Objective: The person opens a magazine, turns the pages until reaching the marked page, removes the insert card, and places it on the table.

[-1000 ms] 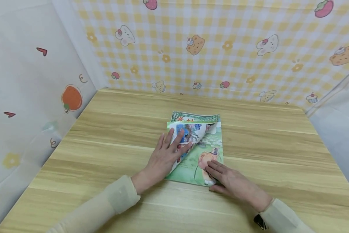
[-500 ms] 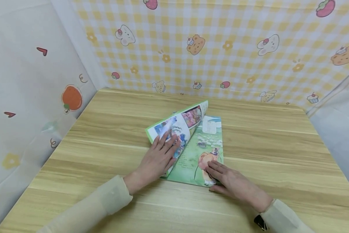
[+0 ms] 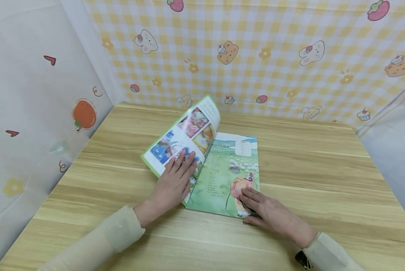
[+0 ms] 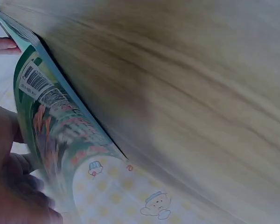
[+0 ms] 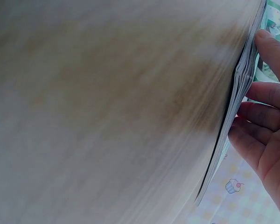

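Hands well apart, both on the mag. L hand (image 3: 172, 186): fingers straight, close together, laid on the lifted L-side pg (image 3: 178, 141), not curled round it. R hand (image 3: 266, 210): fingers relaxed, resting on the lower R corner of the R-side pg (image 3: 219, 177), thumb just by the bottom edge; no grip on anything seen.

L to R: white side cloth (image 3: 23, 98) at far L, w/ hearts, flower & an orange fruit print. Then cream L sleeve (image 3: 97, 237). Mag is mid-table, spread btwn the hands. Its L-side pg stands tilted up off the table, curved, green-edged, w/ several colour pics, top corner a bit blurred. L wrist view shows the green outer face w/ a barcode (image 4: 36, 79) near the edge; L fingers there dark & blurry. R-side pg lies flat: green meadow, white flock, cols of small text (too small to read), a figure in peach at lower R, partly under R fingers. R wrist view shows the stacked pg edges (image 5: 242, 74) beside R fingers. Dark wristband (image 3: 303, 259) at R cuff, cream R sleeve (image 3: 331, 252). Wood-look table (image 3: 317, 165) under all; yellow-check cloth (image 3: 246, 75) behind w/ bears, bunnies, cupcakes.
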### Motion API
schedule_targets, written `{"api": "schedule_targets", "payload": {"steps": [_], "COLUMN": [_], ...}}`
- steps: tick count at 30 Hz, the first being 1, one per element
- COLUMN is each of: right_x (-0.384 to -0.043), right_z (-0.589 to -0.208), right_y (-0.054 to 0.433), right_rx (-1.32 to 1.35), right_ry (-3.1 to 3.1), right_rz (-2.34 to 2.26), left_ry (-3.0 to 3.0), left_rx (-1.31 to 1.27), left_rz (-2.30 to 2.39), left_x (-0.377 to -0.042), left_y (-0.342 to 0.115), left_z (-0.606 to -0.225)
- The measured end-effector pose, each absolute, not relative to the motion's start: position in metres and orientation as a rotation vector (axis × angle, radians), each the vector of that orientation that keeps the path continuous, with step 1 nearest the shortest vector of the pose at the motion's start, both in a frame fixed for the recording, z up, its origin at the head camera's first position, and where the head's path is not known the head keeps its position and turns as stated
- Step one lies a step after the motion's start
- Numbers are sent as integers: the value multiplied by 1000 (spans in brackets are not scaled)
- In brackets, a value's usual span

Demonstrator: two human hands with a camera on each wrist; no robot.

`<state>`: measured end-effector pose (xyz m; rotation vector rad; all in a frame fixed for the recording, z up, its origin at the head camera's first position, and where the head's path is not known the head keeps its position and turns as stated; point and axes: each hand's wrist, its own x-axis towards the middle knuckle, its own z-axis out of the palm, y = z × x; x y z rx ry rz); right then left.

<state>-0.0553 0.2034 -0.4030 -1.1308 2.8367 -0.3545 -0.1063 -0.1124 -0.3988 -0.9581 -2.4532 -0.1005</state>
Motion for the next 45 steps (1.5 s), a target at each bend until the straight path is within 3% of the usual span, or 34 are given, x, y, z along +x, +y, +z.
{"api": "schedule_targets", "payload": {"steps": [12,45], "right_x": [-55,-57], "right_z": [-403,-402], "right_y": [203,207], "right_rx": [-1139,-1167], "right_ry": [2835,2829], "right_rz": [-367,-476], "left_ry": [-2859,-3241], "left_rx": [-920,-868], "left_rz": [-146,-137], "left_x": [-99,-99], "left_y": [-128,-127], "left_z": [-403,-403]}}
